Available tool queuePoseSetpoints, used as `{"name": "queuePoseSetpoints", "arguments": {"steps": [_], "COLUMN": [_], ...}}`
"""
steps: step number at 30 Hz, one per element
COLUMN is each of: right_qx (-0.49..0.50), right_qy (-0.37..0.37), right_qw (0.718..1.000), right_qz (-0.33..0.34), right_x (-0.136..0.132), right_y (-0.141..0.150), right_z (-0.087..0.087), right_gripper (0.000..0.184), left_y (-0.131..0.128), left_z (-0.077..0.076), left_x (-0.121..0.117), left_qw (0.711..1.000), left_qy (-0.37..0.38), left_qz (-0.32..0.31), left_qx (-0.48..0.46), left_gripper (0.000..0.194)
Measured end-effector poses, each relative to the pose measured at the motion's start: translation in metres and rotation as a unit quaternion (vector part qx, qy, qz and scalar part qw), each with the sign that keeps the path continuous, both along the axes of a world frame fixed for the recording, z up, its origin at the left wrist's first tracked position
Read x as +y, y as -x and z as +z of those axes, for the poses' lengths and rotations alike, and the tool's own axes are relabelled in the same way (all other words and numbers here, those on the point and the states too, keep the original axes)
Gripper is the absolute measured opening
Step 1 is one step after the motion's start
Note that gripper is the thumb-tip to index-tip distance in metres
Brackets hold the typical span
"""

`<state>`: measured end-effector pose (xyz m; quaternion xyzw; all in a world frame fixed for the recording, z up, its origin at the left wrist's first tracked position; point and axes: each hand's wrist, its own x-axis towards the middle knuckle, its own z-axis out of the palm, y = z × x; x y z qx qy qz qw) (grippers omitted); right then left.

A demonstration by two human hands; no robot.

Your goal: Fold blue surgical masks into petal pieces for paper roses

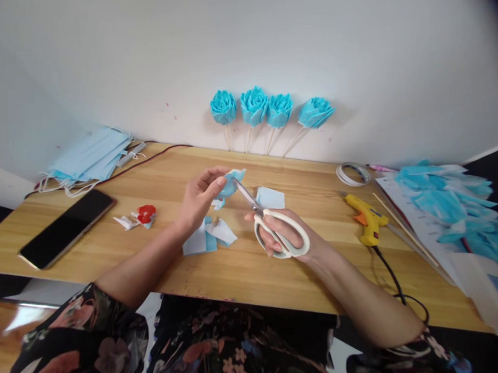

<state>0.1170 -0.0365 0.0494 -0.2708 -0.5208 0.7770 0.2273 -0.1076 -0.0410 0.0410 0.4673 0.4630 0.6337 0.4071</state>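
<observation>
My left hand pinches a small piece of light blue fabric above the table. Wrapped around the cream handles of a pair of scissors, my right hand points the blades up and left. The blade tips touch or overlap the blue piece; whether they are parted is hard to make out. Beneath the hands lie cut blue-and-white fabric pieces, a crumpled white scrap and a pale blue square.
Several blue fabric roses on sticks lean against the wall. To the left are face masks, a phone and a red-and-white wrapper. On the right sit a yellow glue gun, tape, wooden sticks and blue petals.
</observation>
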Motion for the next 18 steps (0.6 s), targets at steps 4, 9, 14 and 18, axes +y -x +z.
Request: {"name": "queuePoseSetpoints", "arguments": {"steps": [4, 9, 14, 18], "right_qx": [0.001, -0.005, 0.020, 0.054], "right_qy": [0.005, 0.014, 0.008, 0.001], "right_qw": [1.000, 1.000, 1.000, 0.998], "right_qz": [0.000, -0.003, 0.003, 0.022], "right_x": [-0.001, -0.001, 0.000, 0.000], "right_y": [0.002, 0.002, 0.000, 0.000], "right_z": [0.000, 0.000, -0.006, -0.012], "right_gripper": [0.043, 0.043, 0.045, 0.042], "left_y": [-0.002, -0.003, -0.001, 0.001], "left_z": [0.004, 0.003, 0.003, 0.005], "left_x": [-0.001, -0.001, -0.001, -0.001], "left_qw": [0.999, 0.996, 0.994, 0.991], "left_qy": [0.016, -0.001, -0.007, 0.004], "left_qz": [-0.016, 0.017, 0.023, 0.037], "left_qx": [0.045, 0.090, 0.107, 0.128], "left_gripper": [0.033, 0.020, 0.027, 0.026]}}
